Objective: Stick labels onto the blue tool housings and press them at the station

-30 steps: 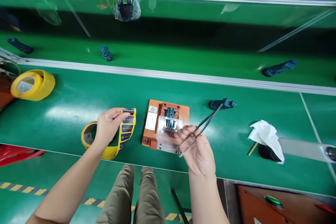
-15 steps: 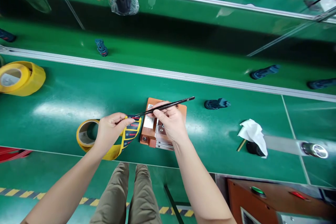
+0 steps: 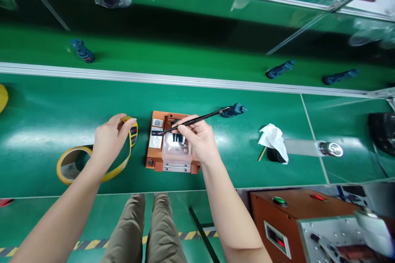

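Note:
My left hand (image 3: 108, 141) pinches the free end of a yellow strip of dark labels (image 3: 133, 132), which curves back to its label roll (image 3: 63, 168) on the green bench. My right hand (image 3: 202, 137) grips black tweezers (image 3: 202, 118) over an orange fixture (image 3: 149, 155). At the tweezer tips is a small dark label (image 3: 156, 133), above the fixture's left side near a white code sticker (image 3: 157, 123). A clear cover (image 3: 175, 154) lies across the fixture's middle; a dark part beneath it is partly hidden by my right hand.
Behind the tweezers' rear end lies a blue tool housing (image 3: 237, 109). A white cloth (image 3: 274, 137) drapes over a dark object on the right. More blue housings (image 3: 82, 51) sit beyond the metal rail (image 3: 185, 82). An orange machine box (image 3: 277, 213) stands front right.
The tweezers have moved away from the strip with a dark label at their tips, now over the fixture's left side. My left hand and the strip are farther from the fixture. The view has shifted right.

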